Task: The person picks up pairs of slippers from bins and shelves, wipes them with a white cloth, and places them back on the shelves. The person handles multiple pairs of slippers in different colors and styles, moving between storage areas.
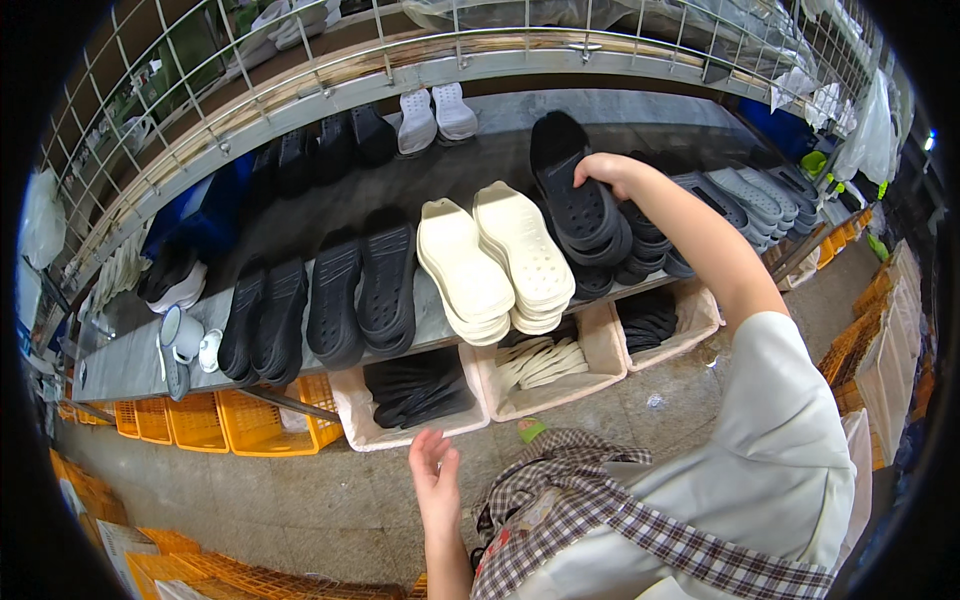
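My right hand (pixel 608 174) reaches over the bench and is closed on the side of a stack of black clog soles (pixel 580 210), thumb on the top one. Part of this stack is hidden behind my fingers. Just left of it stand two stacks of cream clog soles (pixel 462 262), with holes in their toe ends. More black soles (pixel 386 290) lie in pairs further left along the front edge. My left hand (pixel 436 470) hangs in front of the bench, palm partly turned up, fingers slightly bent and holding nothing.
Lined bins with black straps (pixel 415 398) and cream straps (pixel 550 365) stand below the front edge. Yellow crates (pixel 200 422) sit under the bench at left. Grey soles (pixel 745 195) lie at right. A wire mesh rack (pixel 330 75) rises behind. A white mug (pixel 180 333) stands at left.
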`<state>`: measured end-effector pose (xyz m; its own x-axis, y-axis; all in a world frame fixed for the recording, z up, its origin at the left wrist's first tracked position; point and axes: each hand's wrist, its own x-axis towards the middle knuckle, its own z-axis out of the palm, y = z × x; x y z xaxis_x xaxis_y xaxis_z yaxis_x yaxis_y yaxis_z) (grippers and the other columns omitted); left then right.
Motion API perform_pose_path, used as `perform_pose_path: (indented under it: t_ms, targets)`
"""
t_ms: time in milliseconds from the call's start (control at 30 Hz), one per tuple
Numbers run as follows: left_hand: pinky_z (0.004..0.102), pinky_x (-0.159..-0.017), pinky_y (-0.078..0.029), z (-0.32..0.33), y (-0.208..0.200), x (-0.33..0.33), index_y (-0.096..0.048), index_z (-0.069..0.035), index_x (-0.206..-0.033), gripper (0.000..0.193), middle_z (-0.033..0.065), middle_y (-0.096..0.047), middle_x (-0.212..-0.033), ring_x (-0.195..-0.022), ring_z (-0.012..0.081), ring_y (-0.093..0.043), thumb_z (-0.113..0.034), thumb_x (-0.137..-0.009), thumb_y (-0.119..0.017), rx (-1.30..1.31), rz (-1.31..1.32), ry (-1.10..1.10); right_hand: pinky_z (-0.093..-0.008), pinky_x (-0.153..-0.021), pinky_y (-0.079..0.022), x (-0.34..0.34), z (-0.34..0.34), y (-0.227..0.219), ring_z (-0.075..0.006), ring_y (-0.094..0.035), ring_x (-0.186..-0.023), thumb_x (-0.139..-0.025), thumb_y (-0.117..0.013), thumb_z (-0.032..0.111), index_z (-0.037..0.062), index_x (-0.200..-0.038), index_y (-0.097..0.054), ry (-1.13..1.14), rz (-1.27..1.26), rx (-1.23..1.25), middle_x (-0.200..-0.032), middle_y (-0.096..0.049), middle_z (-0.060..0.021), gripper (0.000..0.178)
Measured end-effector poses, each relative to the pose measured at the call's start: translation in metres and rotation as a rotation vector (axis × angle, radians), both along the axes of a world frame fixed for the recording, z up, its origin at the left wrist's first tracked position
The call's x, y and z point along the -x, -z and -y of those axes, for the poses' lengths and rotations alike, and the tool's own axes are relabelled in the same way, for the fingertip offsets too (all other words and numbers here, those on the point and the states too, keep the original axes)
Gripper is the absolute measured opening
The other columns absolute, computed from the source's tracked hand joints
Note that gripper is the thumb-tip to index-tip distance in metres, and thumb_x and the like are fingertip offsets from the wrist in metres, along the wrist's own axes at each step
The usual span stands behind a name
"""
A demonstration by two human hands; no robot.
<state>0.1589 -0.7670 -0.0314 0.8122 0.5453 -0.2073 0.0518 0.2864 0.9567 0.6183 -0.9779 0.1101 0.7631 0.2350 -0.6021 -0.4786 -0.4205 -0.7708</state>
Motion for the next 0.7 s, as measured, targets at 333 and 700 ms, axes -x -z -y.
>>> perform_pose_path:
  t_ms: [333,700]
  targets:
    - [0.0308,-0.096,-0.040,-0.009,0.020,-0.009,-0.038,-0.005,-0.132,0.045,0.0116,-0.051,-0.122,-0.108,0.0191,-0.051,-0.007,-0.091,-0.057,0.124,-0.088,-0.018,-0.0450,-0.082,-0.052,-0.021,0.011,0.066,-0.0332,-0.065,-0.080,-0.070,-0.055,0.009,-0.0047,-0.091,-0.062,0.078,-0.109,0.057,-0.092,-0.068,-0.0203,0.027]
    - [0.0289,-0.091,-0.041,-0.017,0.050,-0.044,-0.043,-0.004,-0.129,0.042,0.0086,-0.055,-0.118,-0.106,0.0174,-0.054,-0.010,-0.091,-0.058,0.055,-0.118,0.182,-0.0385,-0.058,-0.057,-0.008,-0.033,0.008,-0.0331,-0.066,-0.076,-0.083,-0.054,0.035,-0.0067,-0.121,-0.050,-0.984,0.369,1.202,-0.100,-0.064,-0.0243,0.057]
